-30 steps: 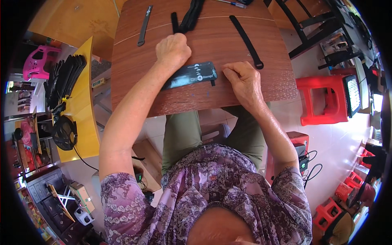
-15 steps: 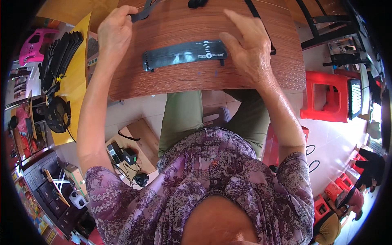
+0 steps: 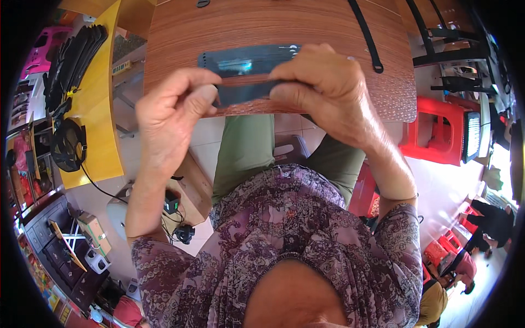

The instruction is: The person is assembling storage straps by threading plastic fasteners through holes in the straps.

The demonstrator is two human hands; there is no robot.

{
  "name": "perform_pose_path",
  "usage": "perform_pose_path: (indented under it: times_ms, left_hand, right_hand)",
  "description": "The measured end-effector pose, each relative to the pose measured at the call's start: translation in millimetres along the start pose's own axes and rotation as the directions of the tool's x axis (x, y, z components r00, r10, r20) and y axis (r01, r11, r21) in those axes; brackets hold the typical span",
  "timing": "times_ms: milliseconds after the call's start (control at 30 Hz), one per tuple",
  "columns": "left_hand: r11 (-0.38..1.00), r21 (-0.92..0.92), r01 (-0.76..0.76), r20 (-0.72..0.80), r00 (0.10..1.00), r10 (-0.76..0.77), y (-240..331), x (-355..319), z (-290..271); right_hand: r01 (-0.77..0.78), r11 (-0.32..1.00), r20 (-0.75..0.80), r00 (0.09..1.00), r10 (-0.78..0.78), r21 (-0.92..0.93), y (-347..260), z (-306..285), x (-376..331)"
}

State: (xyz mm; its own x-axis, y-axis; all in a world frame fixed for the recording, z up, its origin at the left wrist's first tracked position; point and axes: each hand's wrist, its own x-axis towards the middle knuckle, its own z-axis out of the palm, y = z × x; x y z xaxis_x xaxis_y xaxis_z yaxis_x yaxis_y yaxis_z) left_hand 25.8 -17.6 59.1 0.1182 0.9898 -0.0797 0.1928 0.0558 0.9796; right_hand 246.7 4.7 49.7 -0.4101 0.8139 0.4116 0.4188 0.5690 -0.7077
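Note:
Between my two hands, a flat dark strap (image 3: pixel 244 93) stretches level above the near edge of the brown wooden table (image 3: pixel 273 22). My left hand (image 3: pixel 169 112) pinches its left end between thumb and fingers. At the other end, my right hand (image 3: pixel 328 90) grips it the same way, thumb below and fingers above. Just beyond the strap lies a dark, shiny printed sleeve (image 3: pixel 240 60), flat on the table; my right fingers cover its right part.
A long black strap (image 3: pixel 365 38) with a rounded end lies on the table's right side. On the yellow table (image 3: pixel 101 158) at left are a pile of black straps (image 3: pixel 74 65) and a black mesh item (image 3: pixel 68 145). A red stool (image 3: pixel 435 131) stands at right.
My left hand has brought the dark strap from the far left toward the table's near edge. My right hand, open before, has closed on its other end.

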Motion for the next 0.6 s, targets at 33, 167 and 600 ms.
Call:
perform_pose_path:
  times_ms: [33,167,600]
  left_hand:
    - [1.000,-0.002,0.004,0.000,1.000,-0.004,-10,0,0]
    - [0.974,-0.183,0.134,0.106,0.988,-0.116,-29,1,-2]
    - [0.985,-0.042,0.166,-0.033,0.985,-0.168,-55,8,-11]
  right_hand:
    - [0.019,1.000,0.038,0.999,-0.019,-0.011,2,3,-3]
    - [-0.066,0.996,0.085,0.994,0.071,-0.064,8,15,-15]
    - [-0.187,0.967,0.037,0.980,0.196,-0.173,30,1,-30]
